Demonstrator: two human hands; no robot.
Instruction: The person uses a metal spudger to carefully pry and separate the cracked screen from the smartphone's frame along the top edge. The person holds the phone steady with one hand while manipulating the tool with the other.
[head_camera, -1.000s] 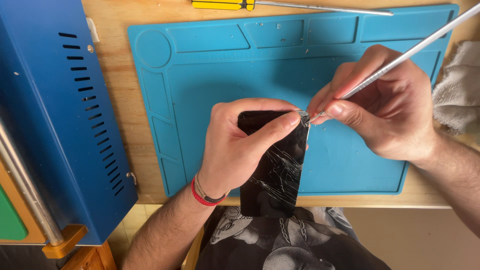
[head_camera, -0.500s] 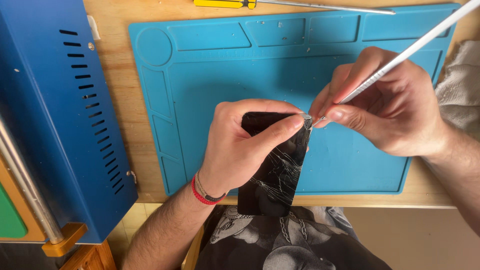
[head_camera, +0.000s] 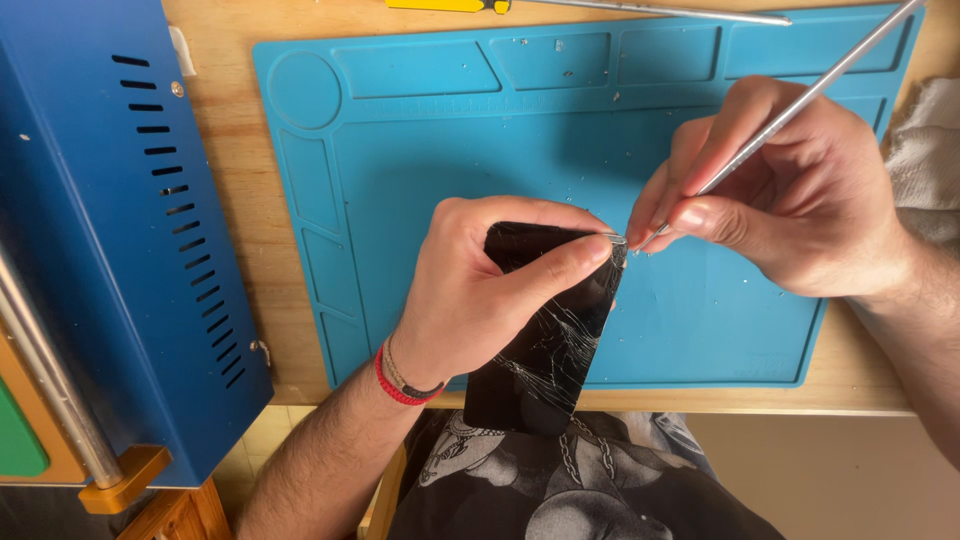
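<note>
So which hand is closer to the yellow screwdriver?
Right. The right hand is just below the yellow screwdriver's metal shaft; the left hand sits lower, holding the cracked phone.

Left hand (head_camera: 480, 290) clenched, right hand (head_camera: 790, 200) pinching (fingers curled).

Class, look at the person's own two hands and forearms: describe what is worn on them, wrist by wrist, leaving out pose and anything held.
Both forearms are bare, with no sleeves or gloves in view. The left hand has two bands at its wrist: a red cord bracelet and beside it a thinner tan and dark one. The right hand shows no bracelet, watch or ring.
</note>
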